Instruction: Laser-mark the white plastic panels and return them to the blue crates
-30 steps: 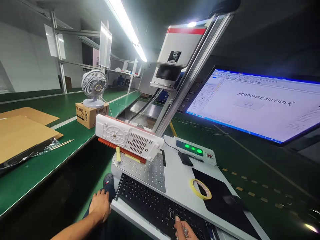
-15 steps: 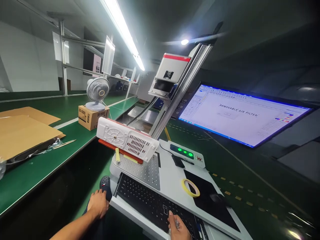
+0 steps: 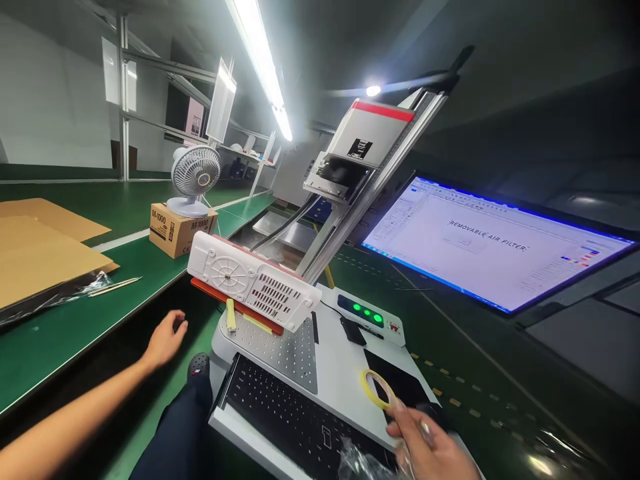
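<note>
My left hand (image 3: 167, 339) hangs in the air over the gap beside the green bench, fingers loosely curled and apart with nothing in them. My right hand (image 3: 433, 443) is closed on crumpled clear plastic film (image 3: 363, 461), which trails over the keyboard (image 3: 280, 407). Its fingertips overlap the lower edge of a yellow tape roll (image 3: 376, 389); I cannot tell whether they touch it. Ahead, a white vented plastic cover (image 3: 250, 280) stands tilted on an orange-red support (image 3: 235, 307) above the perforated metal plate (image 3: 280, 353).
A marking-machine head (image 3: 363, 143) hangs on a slanted column. The monitor (image 3: 495, 240) reads "REMOVABLE AIR FILTER". A control box (image 3: 367, 313) shows green lights. On the green bench (image 3: 55, 353), a fan (image 3: 196, 177) stands on a carton (image 3: 177, 230) near cardboard sheets (image 3: 45, 260).
My left hand has lifted up and left, away from the keyboard tray edge. My right hand, with the plastic film, has moved right from the keyboard to the tape roll. The view has shifted slightly.
</note>
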`<move>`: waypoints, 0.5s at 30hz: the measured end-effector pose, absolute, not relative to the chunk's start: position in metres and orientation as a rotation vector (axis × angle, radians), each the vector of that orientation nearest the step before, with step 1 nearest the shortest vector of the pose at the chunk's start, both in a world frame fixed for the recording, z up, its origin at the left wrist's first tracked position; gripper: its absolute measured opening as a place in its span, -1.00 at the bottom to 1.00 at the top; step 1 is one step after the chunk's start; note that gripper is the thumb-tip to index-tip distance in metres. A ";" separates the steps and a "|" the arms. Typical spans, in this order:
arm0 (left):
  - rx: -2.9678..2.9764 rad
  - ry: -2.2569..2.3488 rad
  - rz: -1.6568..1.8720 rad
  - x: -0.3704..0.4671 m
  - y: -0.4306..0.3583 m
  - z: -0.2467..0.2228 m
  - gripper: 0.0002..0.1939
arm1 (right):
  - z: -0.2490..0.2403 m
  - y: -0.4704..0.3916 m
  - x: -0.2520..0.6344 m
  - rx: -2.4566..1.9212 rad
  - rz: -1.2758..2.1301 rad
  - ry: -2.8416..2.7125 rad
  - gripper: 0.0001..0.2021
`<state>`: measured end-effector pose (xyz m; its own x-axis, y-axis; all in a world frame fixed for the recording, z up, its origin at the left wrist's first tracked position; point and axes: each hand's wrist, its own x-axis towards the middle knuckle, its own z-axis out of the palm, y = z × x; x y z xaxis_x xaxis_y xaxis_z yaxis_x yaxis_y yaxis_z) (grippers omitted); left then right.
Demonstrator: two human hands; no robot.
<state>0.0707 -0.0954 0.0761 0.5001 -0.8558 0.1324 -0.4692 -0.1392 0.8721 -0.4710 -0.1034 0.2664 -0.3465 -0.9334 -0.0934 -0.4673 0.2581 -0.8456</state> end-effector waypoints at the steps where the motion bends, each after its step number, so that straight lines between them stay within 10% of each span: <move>1: 1.735 -1.099 -0.475 0.082 -0.118 0.094 -0.50 | 0.278 -0.119 -0.454 -1.311 -1.018 1.903 -0.21; 9: 1.545 -0.990 -0.254 0.141 -0.253 0.177 0.05 | 0.237 -0.251 -0.338 -1.408 -1.199 1.635 -0.10; 15: 1.442 -1.028 -0.635 0.160 -0.271 0.181 -0.05 | 0.210 -0.279 -0.313 -1.532 -1.027 1.552 -0.31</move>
<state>0.1599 -0.2708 0.1807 0.4619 -0.8680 0.1823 -0.2253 0.0840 0.9707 -0.3132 -0.2791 0.2097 -0.0399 -0.9983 0.0426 -0.4295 -0.0214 -0.9028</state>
